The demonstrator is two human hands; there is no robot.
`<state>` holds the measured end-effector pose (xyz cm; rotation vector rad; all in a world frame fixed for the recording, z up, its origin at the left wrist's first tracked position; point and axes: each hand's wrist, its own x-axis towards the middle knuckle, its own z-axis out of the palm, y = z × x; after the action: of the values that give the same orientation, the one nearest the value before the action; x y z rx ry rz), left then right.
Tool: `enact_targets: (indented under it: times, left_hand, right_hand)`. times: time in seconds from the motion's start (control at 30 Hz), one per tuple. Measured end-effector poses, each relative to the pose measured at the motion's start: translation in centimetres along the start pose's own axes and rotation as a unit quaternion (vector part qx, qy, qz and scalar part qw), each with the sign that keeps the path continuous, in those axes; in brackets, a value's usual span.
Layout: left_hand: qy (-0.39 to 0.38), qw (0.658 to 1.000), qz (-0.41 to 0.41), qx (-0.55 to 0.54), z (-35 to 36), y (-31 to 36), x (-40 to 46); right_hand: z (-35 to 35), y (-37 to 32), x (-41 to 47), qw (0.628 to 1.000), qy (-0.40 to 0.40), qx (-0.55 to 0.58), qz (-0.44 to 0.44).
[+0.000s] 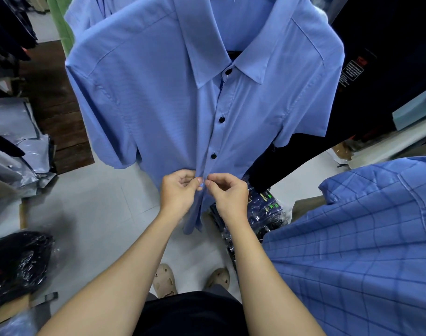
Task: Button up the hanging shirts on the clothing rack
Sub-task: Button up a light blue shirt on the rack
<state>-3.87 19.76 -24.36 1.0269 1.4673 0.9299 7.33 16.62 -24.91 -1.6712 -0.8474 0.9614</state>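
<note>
Blue shirt (158, 93) hangs at centre frame, hanger mostly hidden; thin, soft, light fabric is judged to sag and slip, so it is best taken right at the placket edges. Left of the placket, left hand (176, 194) is curled, fingers pinching the edge; right of it, right hand (227, 195) pinches the opposite edge, fingertips almost touching. Three dark buttons (221, 120) above the hands are done; hem below looks open. Left of the shirt: bagged garments (15, 260) on a pale tiled floor (90, 214). Right of it: a checked shirt (364, 238).
</note>
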Motion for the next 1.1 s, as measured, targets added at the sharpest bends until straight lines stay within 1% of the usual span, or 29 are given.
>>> enact_targets:
  times: [0.1, 0.17, 0.23, 0.3, 0.43, 0.5, 0.63, 0.73, 0.8, 0.83, 0.9, 0.93, 0.97, 1.0, 1.03, 1.1]
  left_hand:
    - [0.016, 1.000, -0.016, 0.017, 0.6, 0.5, -0.4]
    - [0.026, 0.999, -0.020, 0.021, 0.9, 0.8, -0.7]
    - [0.015, 0.999, -0.030, 0.004, 1.1, 0.9, -0.8]
    - [0.003, 0.999, -0.038, -0.013, 1.2, 1.1, -0.9]
    - [0.019, 0.996, -0.080, -0.029, 1.5, 1.6, -0.3]
    - [0.027, 0.995, -0.090, -0.026, 1.6, 1.7, 0.1]
    - [0.022, 0.994, -0.101, -0.019, 1.6, 1.9, 0.6]
    - [0.007, 0.991, -0.121, -0.064, 1.5, 2.1, 0.7]
    - [-0.005, 0.991, -0.112, -0.071, 1.4, 1.8, 0.6]
    - [-0.010, 0.993, -0.097, -0.061, 1.3, 1.6, 0.5]
    - [-0.017, 0.997, -0.062, -0.030, 1.3, 1.1, 0.3]
    - [-0.017, 0.999, -0.049, -0.016, 1.3, 1.0, 0.2]
    - [-0.016, 0.999, -0.040, -0.007, 1.2, 0.8, 0.3]
    - [-0.016, 0.999, -0.035, -0.006, 1.2, 0.7, 0.3]
    - [-0.018, 0.999, -0.030, -0.003, 1.2, 0.4, 0.3]
    - [-0.028, 0.999, -0.016, 0.016, 1.1, -0.1, 0.2]
  right_hand:
    - [0.5, -0.2, -0.3, 0.998, 0.028, -0.045, -0.033]
    - [0.7, -0.2, -0.3, 0.997, 0.041, -0.052, -0.041]
    - [0.6, -0.2, -0.4, 0.996, 0.050, -0.049, -0.047]
    - [0.6, -0.2, -0.5, 0.995, 0.056, -0.051, -0.060]
    - [0.6, 0.3, -0.6, 0.994, 0.049, -0.066, -0.068]
    - [0.5, 0.2, -0.6, 0.995, 0.042, -0.061, -0.068]
    - [0.2, -0.2, -0.5, 0.998, 0.045, -0.007, -0.047]
    - [0.2, -0.4, -0.3, 0.995, 0.050, 0.081, 0.004]
    - [0.2, -0.8, -0.2, 0.978, 0.048, 0.188, 0.080]
    - [0.2, -0.9, -0.1, 0.958, 0.046, 0.247, 0.137]
    - [-0.1, -1.0, 0.2, 0.897, 0.030, 0.359, 0.255]
    - [-0.3, -0.9, 0.3, 0.871, 0.016, 0.391, 0.296]
    - [-0.4, -0.6, 0.3, 0.860, 0.006, 0.403, 0.314]
    - [-0.3, -0.3, 0.3, 0.862, -0.003, 0.401, 0.311]
    - [-0.2, 0.1, 0.3, 0.878, -0.013, 0.380, 0.290]
    - [0.3, 0.9, 0.1, 0.933, -0.032, 0.286, 0.216]
